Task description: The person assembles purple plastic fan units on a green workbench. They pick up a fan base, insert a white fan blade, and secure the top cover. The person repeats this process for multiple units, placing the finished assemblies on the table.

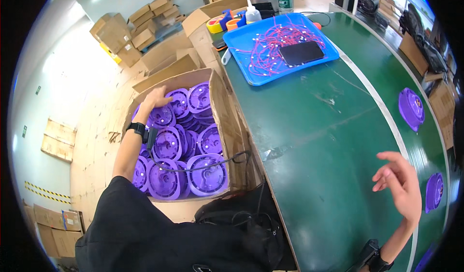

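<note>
Step in hand, as judged: a purple plastic shell [207,175] is being selected from the cardboard carton [227,122]. Shells are stacked inside the carton, most w/ the dished face showing, several edge-on betw. the others. The L hand [157,98] is placed over shells at the carton's far L corner, thumb held out to one side; whether a rim is pinched cannot be told, fingertips not being clearly shown. The R hand [401,182] is held well R of the carton, above the counter [319,175]; fingers are loosely curled and apart, nothing gripped.

For the next move, a secure hold on one rim is judged req'd, w/ the shell freed from its neighbours and lifted over the carton wall. A black cable [208,166] is noted across the carton's near half; snagging is considered poss.

Materials: shells smooth, moulded, rounded-square, w/ central boss and small white dots. Carton of brown corrugated board, creased. Counter, R of carton, green, smooth, scuffed in spots. Two loose shells [412,109] are noted far R of carton. Beyond the carton, to its R, thin pink-red wires [270,44] w/ white ends are tangled in a shallow blue tray [253,78]; a flat, dark, glossy phone [302,53] is laid on them.
</note>
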